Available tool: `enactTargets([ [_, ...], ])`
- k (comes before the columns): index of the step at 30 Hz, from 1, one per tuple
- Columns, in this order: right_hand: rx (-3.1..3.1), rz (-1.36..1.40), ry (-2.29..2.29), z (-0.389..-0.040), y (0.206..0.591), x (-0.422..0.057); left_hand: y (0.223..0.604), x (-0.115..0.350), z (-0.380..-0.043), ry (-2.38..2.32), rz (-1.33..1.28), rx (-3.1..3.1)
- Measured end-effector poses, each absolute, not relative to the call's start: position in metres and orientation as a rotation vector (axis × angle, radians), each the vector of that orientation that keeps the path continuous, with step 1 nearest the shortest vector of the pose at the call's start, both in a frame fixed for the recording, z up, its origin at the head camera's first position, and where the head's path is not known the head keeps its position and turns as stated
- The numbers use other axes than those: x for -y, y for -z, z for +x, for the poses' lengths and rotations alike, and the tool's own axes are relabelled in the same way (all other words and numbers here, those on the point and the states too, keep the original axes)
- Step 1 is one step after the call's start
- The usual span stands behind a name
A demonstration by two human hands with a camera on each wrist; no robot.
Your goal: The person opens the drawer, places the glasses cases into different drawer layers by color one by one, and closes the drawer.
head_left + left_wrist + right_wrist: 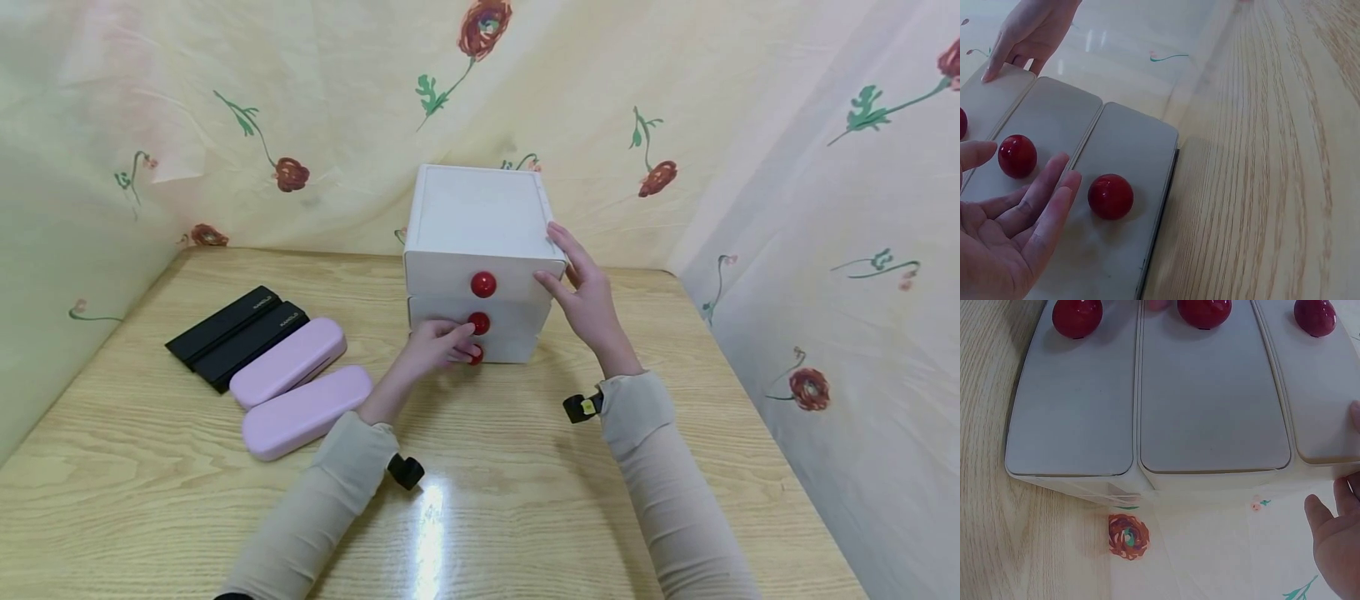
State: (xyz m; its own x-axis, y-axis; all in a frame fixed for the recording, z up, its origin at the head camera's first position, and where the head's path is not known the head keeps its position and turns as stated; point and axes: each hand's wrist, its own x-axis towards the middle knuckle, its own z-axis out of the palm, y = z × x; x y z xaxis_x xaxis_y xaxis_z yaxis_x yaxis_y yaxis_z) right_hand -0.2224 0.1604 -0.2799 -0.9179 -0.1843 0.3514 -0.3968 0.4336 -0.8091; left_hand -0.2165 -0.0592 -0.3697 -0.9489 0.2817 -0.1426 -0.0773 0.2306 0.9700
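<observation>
A white drawer unit (pixel 483 212) stands on the table with three drawers stacked, each with a round red knob. My left hand (pixel 437 343) is at its front, thumb and fingers spread on either side of the middle knob (pixel 1017 156). In the left wrist view a gap shows between that knob and the fingers. The bottom knob (pixel 1110 197) is beside the fingertips; the top knob (pixel 483 284) is above the hand. My right hand (pixel 588 300) rests on the unit's upper right corner, thumb against the top drawer's front and fingers along the side. All drawers look closed.
Left of the unit, two lilac cases (pixel 307 412) lie side by side on the wooden table (pixel 495 500). Beyond them are two flat black cases (pixel 225 325) with small lettering. A flower-patterned cloth (pixel 337 100) hangs behind the table and along its sides.
</observation>
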Motion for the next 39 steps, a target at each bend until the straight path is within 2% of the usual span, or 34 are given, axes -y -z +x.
enactTargets([
  [8, 2.471, 0.507, -1.505, -0.225, 0.283, -0.161, 0.37, 0.055, -0.218, -1.823, 0.178, -2.147],
  [17, 2.455, 0.516, -1.489, -0.246, 0.304, -0.171, 0.373, 0.048, -0.22, -1.878, 0.138, -2.099],
  [27, 2.458, 0.526, -1.505, -0.226, 0.283, -0.162, 0.371, 0.041, -0.22, -1.932, 0.077, -2.076],
  [34, 2.45, 0.526, -1.474, -0.245, 0.302, -0.171, 0.371, 0.038, -0.219, -1.995, 0.023, -2.034],
  [39, 2.437, 0.539, -1.476, -0.246, 0.305, -0.172, 0.37, 0.038, -0.219, -2.02, 0.018, -2.021],
])
